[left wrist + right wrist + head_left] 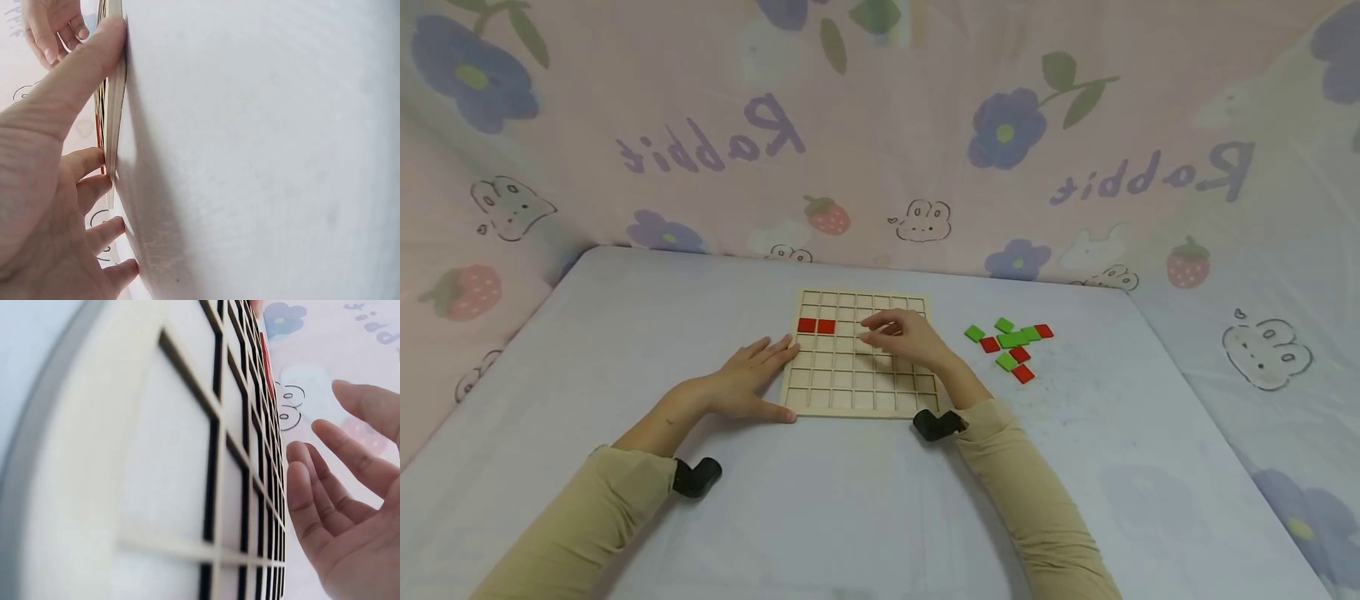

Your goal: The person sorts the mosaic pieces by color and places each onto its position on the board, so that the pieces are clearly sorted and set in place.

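Note:
A pale wooden grid board (pixel 850 413) lies on the table. Two red square tiles, a left one (pixel 807 325) and a right one (pixel 826 326), fill neighbouring cells near its upper left. Along the board's left edge rests my left hand (pixel 747 382), fingers spread and thumb at the near left corner; the left wrist view shows thumb and fingertips against the board's side (pixel 116 94). Above the board's middle hovers my right hand (pixel 910 337), thumb and fingers apart. In the right wrist view that hand (pixel 356 494) holds nothing, its fingers loosely bent over the grid.
Right of the board lies a loose group of green tiles (pixel 1012 339) and red tiles (pixel 1022 374), several of each, some overlapping. A white cloth (pixel 880 500) covers the table. Behind it hangs a pink printed curtain (pixel 865 167). Black devices sit at both wrists.

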`<state>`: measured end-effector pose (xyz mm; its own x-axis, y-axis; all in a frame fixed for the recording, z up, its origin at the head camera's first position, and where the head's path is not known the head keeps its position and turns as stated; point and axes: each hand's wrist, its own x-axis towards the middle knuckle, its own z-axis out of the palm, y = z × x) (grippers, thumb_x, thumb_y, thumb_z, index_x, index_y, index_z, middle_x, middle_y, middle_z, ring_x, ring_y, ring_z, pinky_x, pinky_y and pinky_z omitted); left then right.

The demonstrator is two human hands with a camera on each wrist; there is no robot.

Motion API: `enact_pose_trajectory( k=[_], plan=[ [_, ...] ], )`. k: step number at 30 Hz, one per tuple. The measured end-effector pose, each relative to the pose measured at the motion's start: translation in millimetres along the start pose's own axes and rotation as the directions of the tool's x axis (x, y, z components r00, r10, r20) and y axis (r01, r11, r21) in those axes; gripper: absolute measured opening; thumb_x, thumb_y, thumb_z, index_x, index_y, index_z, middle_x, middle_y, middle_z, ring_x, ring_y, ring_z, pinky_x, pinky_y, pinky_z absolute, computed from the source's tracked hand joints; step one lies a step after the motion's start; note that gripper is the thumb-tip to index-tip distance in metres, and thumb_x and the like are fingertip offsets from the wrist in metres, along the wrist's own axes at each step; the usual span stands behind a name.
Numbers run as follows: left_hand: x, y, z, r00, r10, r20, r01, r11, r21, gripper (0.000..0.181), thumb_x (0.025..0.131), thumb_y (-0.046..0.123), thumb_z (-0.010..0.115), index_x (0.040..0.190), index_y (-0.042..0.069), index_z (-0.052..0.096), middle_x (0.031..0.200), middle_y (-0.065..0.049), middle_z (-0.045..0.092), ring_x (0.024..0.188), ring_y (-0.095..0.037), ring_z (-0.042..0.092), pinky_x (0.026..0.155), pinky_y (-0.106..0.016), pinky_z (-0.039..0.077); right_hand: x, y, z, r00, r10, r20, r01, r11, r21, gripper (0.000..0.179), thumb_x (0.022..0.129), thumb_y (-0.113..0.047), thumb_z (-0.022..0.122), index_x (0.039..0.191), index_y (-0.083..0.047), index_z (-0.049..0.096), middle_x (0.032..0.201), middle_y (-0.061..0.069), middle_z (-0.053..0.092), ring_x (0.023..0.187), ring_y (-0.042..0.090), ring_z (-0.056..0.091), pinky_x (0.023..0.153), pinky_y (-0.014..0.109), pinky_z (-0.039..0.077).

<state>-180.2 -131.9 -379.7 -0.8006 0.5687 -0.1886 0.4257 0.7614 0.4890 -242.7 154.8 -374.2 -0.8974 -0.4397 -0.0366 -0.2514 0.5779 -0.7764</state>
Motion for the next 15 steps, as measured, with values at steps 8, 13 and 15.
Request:
enact_pose_trajectory(
  k=[8,13,15],
  plan=[
    [-1.4,0.5,0.0,1.0,-0.004,0.005,0.004,1.0,0.002,0.103,0.08,0.049,0.072,0.152,0.001,0.017,0.16,-0.021,0.008,0.144,-0.049,0.001,0.113,-0.065,0.005,-6.1,6.9,-7.5,1.0,0.015,-0.013,-0.015,1.0,0.015,0.039,0.091,-0.029,0.065,0.123,-0.007,0.064,0.122,0.013,0.063,0.105,0.024,0.063,0.086,0.036,0.053],
    [-1.8,1.8,-0.2,1.0,0.006,-0.004,-0.006,1.0,0.003,0.103,0.08,0.049,0.072,0.152,0.0,0.018,0.159,-0.021,0.009,0.143,-0.05,0.002,0.113,-0.066,0.006,-8.2,12.6,-10.6,1.0,0.009,-0.029,-0.009,1.0,0.003,0.037,0.09,-0.027,0.066,0.122,-0.007,0.065,0.121,0.013,0.064,0.102,0.024,0.064,0.082,0.033,0.054],
    [-1.8,2.6,-0.5,1.0,0.012,-0.008,-0.012,1.0,0.0,0.103,0.08,0.049,0.073,0.152,0.0,0.018,0.159,-0.022,0.01,0.143,-0.05,0.003,0.113,-0.066,0.006,-9.4,14.7,-12.1,0.999,0.006,-0.033,-0.006,1.0,-0.001,0.037,0.09,-0.026,0.066,0.122,-0.006,0.065,0.12,0.013,0.065,0.101,0.024,0.064,0.082,0.033,0.054]
  ],
)
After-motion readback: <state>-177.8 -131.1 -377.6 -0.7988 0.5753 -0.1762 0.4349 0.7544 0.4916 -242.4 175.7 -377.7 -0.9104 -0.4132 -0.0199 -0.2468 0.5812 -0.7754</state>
